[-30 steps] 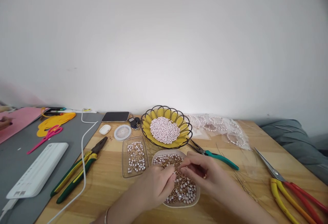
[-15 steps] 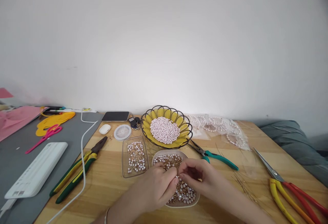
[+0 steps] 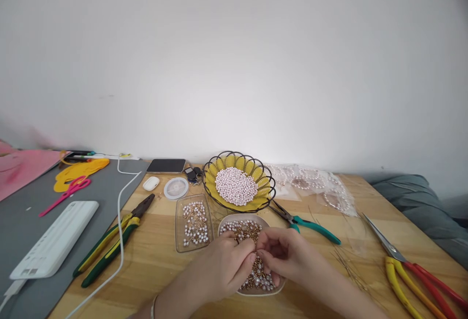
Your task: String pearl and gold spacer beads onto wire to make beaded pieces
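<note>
My left hand [image 3: 232,263] and my right hand [image 3: 283,255] meet fingertip to fingertip over a white dish [image 3: 263,220] of pearl and gold beads [image 3: 258,280]. Both are closed in a pinch; whatever lies between the fingertips is too small and hidden to name. Just left of the dish is a clear tray [image 3: 178,226] with pearl beads on gold-coloured pieces [image 3: 195,224]. Behind it stands a yellow basket with a black looped rim [image 3: 268,173], holding many pale pink pearls [image 3: 236,186].
Teal-handled pliers [image 3: 314,228] and thin wires [image 3: 349,268] lie right of the dish, with large red-and-yellow scissors [image 3: 402,260] beyond. Green-yellow pliers [image 3: 113,243], a white cable [image 3: 120,212], a power bank [image 3: 54,239] and pink scissors [image 3: 66,195] are leftward. Bagged pearl strings [image 3: 314,181] lie behind.
The right hand's lower fingers have curled down a little toward the beads, while both pinches stay together. The whole view has shifted slightly.
</note>
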Demonstrator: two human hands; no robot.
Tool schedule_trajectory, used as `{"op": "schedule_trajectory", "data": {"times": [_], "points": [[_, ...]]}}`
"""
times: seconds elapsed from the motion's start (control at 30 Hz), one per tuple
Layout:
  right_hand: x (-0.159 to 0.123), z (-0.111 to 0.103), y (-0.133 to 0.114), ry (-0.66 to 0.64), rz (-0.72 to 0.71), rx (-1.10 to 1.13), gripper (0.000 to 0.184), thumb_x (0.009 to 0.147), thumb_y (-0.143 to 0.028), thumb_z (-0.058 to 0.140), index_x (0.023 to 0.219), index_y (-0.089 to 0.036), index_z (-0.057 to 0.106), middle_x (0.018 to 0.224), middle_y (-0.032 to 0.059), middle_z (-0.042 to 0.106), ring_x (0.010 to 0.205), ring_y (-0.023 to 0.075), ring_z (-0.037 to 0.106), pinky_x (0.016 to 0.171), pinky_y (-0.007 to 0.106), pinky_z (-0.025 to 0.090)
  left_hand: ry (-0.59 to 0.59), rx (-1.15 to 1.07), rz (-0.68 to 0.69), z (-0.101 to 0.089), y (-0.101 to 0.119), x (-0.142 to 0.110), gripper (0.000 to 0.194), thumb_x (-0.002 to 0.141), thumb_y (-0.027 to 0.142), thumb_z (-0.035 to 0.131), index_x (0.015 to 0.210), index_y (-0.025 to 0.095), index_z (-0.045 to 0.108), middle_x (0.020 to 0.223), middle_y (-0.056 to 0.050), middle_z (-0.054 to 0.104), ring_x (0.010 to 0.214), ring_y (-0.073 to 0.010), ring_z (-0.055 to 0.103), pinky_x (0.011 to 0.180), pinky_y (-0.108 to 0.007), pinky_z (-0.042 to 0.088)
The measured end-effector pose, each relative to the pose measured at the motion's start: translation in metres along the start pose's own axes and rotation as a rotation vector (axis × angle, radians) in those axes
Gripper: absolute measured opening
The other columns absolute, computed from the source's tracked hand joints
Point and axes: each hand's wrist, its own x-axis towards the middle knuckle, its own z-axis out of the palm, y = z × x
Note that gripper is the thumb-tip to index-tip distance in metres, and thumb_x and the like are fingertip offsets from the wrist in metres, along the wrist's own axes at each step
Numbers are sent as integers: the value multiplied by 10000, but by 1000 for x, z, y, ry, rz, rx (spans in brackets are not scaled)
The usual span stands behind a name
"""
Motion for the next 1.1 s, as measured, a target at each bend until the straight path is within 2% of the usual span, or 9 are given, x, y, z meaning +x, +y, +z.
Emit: {"op": "schedule_trajectory", "data": {"times": [0.27, 0.53, 0.6, 0.73, 0.83, 0.97, 1.1], "points": [[7, 10, -3, 55, 25, 137, 292, 758, -327, 737, 694, -223, 472, 532, -76, 614, 379, 61, 564, 376, 144, 392, 33, -22, 23, 4, -2, 1, 294, 1024, 168, 284, 857, 199, 524, 656, -17, 613, 569, -190, 563, 800, -376, 523], [15, 20, 11, 104, -25, 242, 376, 764, -427, 760, 682, -234, 448, 522, -79, 587, 364, 78, 546, 394, 186, 458, 109, -47, 32, 7, -6, 1, 269, 1014, 168, 305, 835, 209, 501, 690, -15, 612, 609, -192, 576, 785, -383, 500], [16, 20, 12, 112, -43, 247, 379, 774, -440, 758, 687, -233, 452, 528, -75, 584, 373, 77, 543, 402, 187, 459, 110, -90, 5, 7, -4, 1, 271, 1010, 171, 298, 836, 211, 501, 688, -17, 607, 613, -196, 569, 783, -381, 492], [13, 14, 3, 74, -54, 183, 360, 815, -467, 731, 706, -220, 492, 551, -61, 578, 396, 63, 495, 414, 183, 426, 76, -253, -128, 5, -1, -1, 271, 1030, 220, 282, 852, 218, 485, 731, -29, 596, 692, -213, 574, 667, -316, 438], [8, 9, -7, 74, -63, 129, 356, 808, -490, 740, 731, -210, 534, 536, -69, 524, 423, 62, 430, 416, 181, 377, 53, -416, -206, 3, 1, -2, 286, 1057, 290, 284, 824, 229, 438, 722, 0, 535, 683, -188, 536, 628, -286, 383], [5, 6, -14, 84, -115, 124, 383, 856, -571, 673, 790, -206, 576, 547, -58, 500, 458, 84, 417, 436, 212, 365, 78, -527, -243, 1, 1, -1, 313, 1066, 336, 266, 786, 239, 366, 652, 39, 414, 597, -161, 429, 589, -288, 308], [6, 5, -13, 73, -157, 86, 370, 858, -555, 683, 798, -207, 572, 602, -46, 502, 526, 105, 432, 486, 235, 369, 100, -559, -242, 1, 1, 0, 311, 1066, 319, 271, 774, 241, 344, 649, 46, 393, 589, -156, 407, 586, -291, 287]]}}
